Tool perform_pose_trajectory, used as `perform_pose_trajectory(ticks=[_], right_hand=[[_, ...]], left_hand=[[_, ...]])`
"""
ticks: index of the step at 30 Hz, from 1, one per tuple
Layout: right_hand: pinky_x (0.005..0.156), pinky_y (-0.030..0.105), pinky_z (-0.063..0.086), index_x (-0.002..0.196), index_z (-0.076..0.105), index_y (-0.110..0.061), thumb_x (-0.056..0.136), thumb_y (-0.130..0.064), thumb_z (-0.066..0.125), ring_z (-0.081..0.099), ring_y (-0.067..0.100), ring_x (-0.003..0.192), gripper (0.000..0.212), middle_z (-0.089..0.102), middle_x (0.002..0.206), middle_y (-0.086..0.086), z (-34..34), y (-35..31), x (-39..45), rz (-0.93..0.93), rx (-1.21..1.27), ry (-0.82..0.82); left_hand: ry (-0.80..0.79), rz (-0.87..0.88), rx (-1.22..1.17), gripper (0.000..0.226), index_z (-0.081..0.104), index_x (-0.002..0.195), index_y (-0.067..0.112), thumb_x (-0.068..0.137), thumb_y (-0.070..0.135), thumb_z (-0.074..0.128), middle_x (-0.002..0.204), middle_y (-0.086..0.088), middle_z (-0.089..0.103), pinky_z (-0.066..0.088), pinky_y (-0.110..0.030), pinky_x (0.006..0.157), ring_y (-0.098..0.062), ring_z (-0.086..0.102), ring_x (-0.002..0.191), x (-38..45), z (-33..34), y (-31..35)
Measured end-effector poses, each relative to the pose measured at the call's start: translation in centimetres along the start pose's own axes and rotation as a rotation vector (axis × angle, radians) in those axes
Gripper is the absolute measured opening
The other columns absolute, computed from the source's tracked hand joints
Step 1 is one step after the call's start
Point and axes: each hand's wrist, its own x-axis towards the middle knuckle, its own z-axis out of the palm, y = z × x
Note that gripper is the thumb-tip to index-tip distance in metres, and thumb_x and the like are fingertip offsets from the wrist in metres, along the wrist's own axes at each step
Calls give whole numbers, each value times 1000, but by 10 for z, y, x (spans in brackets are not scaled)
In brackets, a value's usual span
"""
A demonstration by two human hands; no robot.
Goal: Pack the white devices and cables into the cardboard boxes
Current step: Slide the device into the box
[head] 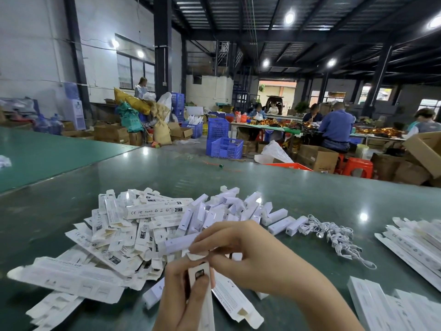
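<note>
both hands curl on one white box [200, 278]: left hand [181, 295] grips its body, right hand [238, 254] pinches its flap.

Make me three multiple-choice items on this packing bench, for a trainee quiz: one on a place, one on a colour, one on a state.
1. Where is the bundle of white cables?
A. right of the hands
B. under the flat cartons
C. on the floor

2. What colour is the table top?
A. red
B. dark green
C. yellow

3. What is the left hand doing?
A. lying flat on the table
B. hanging idle
C. gripping a narrow white box

Answers:
1 A, the cables lie on the table right of the right hand.
2 B, the glossy top shows dark green.
3 C, its fingers curl round the box while the right hand pinches the top flap.
</note>
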Motion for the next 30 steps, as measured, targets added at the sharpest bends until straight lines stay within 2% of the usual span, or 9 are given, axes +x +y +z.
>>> perform_pose_trajectory(ticks=[5, 10, 13, 14, 17, 21, 24, 27, 30], right_hand=[[87, 12, 46, 107, 72, -23, 87, -24, 63, 63, -7, 96, 22, 68, 109, -17, -1, 7, 2, 38, 76, -17], [80, 12, 47, 98, 74, -26, 83, -25, 70, 65, -5, 88, 16, 69, 100, -20, 0, 9, 4, 36, 50, 41], [79, 7, 45, 99, 75, -24, 84, -20, 68, 64, -7, 89, 17, 67, 103, -23, 0, 9, 3, 26, 38, 30], [80, 7, 44, 100, 74, -24, 85, -19, 68, 63, -7, 91, 17, 67, 105, -23, 0, 9, 3, 16, 27, 22], [82, 9, 45, 100, 75, -23, 86, -17, 66, 63, -6, 93, 17, 68, 106, -19, -1, 8, 3, 2, 5, 2], [86, 21, 52, 92, 75, -19, 85, -14, 69, 66, -2, 91, 11, 69, 100, -17, -3, 6, 1, 20, 33, 12], [92, 25, 51, 96, 75, -19, 86, -14, 67, 63, -4, 97, 13, 67, 108, -17, -5, 2, -1, 47, 12, -24], [111, 26, 30, 114, 67, -34, 91, -16, 59, 33, -16, 127, 31, 49, 133, -29, -10, 1, -5, 54, -115, -154], [115, 30, 14, 124, 54, -50, 93, -15, 55, 7, -16, 136, 46, 29, 143, -37, -17, 3, -8, 76, -208, -249]], left_hand=[[-16, 56, -88, 25, 42, 116, 38, 94, 37, 55, 75, -4, 58, 48, -26, 62, -18, 55, 59, 11, 2, 2], [-84, 49, -122, 40, 36, 120, 40, 91, 20, 56, 73, -20, 55, 49, -20, 65, -8, 55, 62, 11, 0, 2], [-102, 43, -141, 37, 38, 118, 41, 93, 24, 59, 79, -27, 55, 50, -22, 68, -9, 57, 64, 10, 0, 3], [-104, 36, -140, 43, 38, 118, 42, 92, 14, 58, 80, -29, 55, 50, -21, 68, -8, 58, 65, 10, 0, 2], [-133, 1, -116, 69, 39, 113, 44, 77, -15, 42, 84, -31, 55, 49, -17, 70, -3, 59, 72, 10, -2, 1], [-125, -38, -74, 67, 41, 108, 45, 76, -14, 42, 82, -29, 57, 47, -13, 65, 3, 57, 68, 8, -1, 1], [-93, -37, -96, 57, 41, 106, 45, 81, -6, 49, 75, -22, 58, 47, -15, 62, -3, 56, 59, 7, 0, 3], [-64, -32, -117, 53, 43, 106, 39, 83, -9, 45, 79, -21, 57, 48, -28, 68, -17, 56, 65, 11, 1, 4], [-61, -33, -128, 57, 45, 105, 36, 79, -14, 38, 89, -15, 60, 49, -33, 71, -22, 57, 70, 11, 0, 1]])
